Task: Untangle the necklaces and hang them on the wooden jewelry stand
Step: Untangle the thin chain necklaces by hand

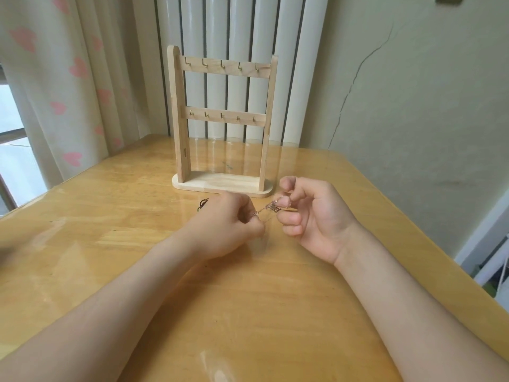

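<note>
Between both hands, a thin necklace chain (268,207) stretches, pinched by the left hand (225,224) and right hand (311,213), near the wooden stand (221,128).

1. Bright, soft daylight enters from the window (11,119) at the left, filtered by the curtain (68,78).
2. The glossy desk (248,299) carries pale glare streaks and a reflection of the white radiator (234,37).
3. Shadows are faint, lying just under the forearms (124,285).
4. Wide-angle distortion bends the desk edges and wall lines outward.
5. The thin necklace (271,206) is slightly blurred; its links cannot be told apart.
</note>
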Demonstrator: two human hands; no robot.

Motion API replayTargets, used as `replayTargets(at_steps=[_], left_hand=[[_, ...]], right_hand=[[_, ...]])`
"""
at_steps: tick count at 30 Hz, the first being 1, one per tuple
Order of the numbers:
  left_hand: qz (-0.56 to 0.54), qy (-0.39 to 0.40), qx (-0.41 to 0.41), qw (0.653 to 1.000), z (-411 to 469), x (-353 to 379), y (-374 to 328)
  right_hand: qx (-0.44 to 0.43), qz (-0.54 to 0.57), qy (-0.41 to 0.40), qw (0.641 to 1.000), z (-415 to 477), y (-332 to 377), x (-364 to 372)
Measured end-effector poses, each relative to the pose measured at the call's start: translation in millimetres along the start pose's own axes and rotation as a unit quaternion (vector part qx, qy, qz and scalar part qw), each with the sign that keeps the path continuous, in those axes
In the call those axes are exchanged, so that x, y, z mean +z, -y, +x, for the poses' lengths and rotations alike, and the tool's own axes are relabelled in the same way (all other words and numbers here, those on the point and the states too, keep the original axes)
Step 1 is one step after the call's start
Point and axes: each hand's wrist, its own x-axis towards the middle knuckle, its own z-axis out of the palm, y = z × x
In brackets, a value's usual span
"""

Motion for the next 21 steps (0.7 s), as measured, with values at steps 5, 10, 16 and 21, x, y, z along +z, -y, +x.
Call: replayTargets(at_steps=[5,10,16,21], left_hand=[[-0.053,-0.107,-0.075,0.99,6,-1,5],[-0.406,-0.046,-0.195,0.892,10,-11,0],[-0.578,0.022,-0.208,0.789,5,-21,-7],[-0.606,0.027,-0.146,0.781,6,-18,-7]], right_hand=[[0.004,-0.007,0.007,1.0,2,-3,2],[-0.027,-0.017,0.01,0.999,8,-8,3],[-0.075,-0.162,0.012,0.984,6,-14,1],[-0.12,-0.294,-0.026,0.948,9,-20,2]])
